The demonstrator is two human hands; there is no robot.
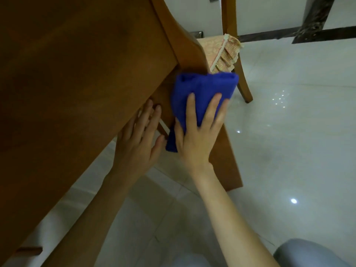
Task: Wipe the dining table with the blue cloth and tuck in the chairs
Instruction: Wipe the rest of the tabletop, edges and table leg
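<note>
View from above at the table's edge. The dining table (77, 83) fills the field from 7 to 12 o'clock; the wooden back of a chair (221, 155) runs alongside its edge through the centre, with the frilled seat cushion (212, 49) at 1 o'clock and pale tiled floor (289, 132) from 3 to 6 o'clock. The blue cloth (202, 89), folded into a thick pad, lies just above centre on the chair back, off the tabletop. The right hand (198, 135) lies flat on the cloth, its fingers (191, 106) straight and spread rather than curled, pinning the cloth to the wood; a loose end hangs below the palm toward 7 o'clock. The left hand (138, 139), at 8 o'clock from the cloth, reaches between table edge and chair with straight, relaxed fingers (146, 112) resting on the chair's slats and holding nothing. Both forearms extend from 6 o'clock, wrists nearly straight. The two flat palms on the back suggest a push to slide the chair in, the cloth being kept in hand rather than set down.
</note>
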